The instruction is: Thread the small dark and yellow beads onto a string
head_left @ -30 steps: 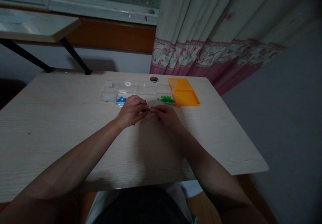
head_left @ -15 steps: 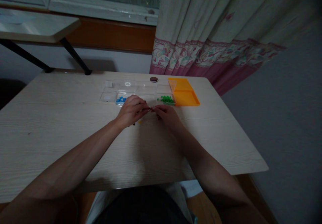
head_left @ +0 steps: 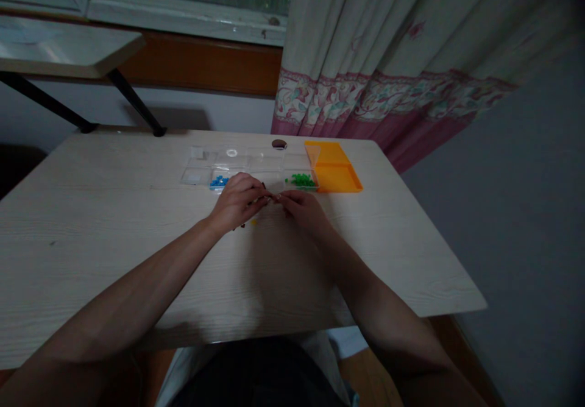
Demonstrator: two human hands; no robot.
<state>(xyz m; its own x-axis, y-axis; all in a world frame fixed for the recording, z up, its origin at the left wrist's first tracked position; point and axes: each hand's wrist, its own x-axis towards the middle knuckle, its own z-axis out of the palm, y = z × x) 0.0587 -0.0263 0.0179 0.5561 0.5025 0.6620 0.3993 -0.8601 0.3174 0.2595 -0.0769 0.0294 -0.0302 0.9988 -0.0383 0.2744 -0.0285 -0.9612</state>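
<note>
My left hand [head_left: 240, 201] and my right hand [head_left: 302, 206] meet fingertip to fingertip above the table, just in front of a clear plastic compartment box [head_left: 269, 178]. Both are closed in a pinch; what sits between the fingertips is too small and dark to name. Small blue pieces [head_left: 220, 180] lie in the compartment behind my left hand, partly covered by it. Small green pieces [head_left: 302, 180] fill a compartment behind my right hand. On the tabletop below my left hand are a yellow piece [head_left: 254, 222] and a few tiny dark pieces [head_left: 242, 226].
An open orange case [head_left: 340, 178] lies right of the clear box. A brown oval object [head_left: 279, 144] rests near the table's back edge. A raised shelf [head_left: 68, 47] on black legs stands at the back left, and a curtain [head_left: 347, 90] hangs behind the table [head_left: 137, 254].
Both hands stay pinched together in nearly the same place, with only slight finger movement. The pieces and boxes have not visibly moved.
</note>
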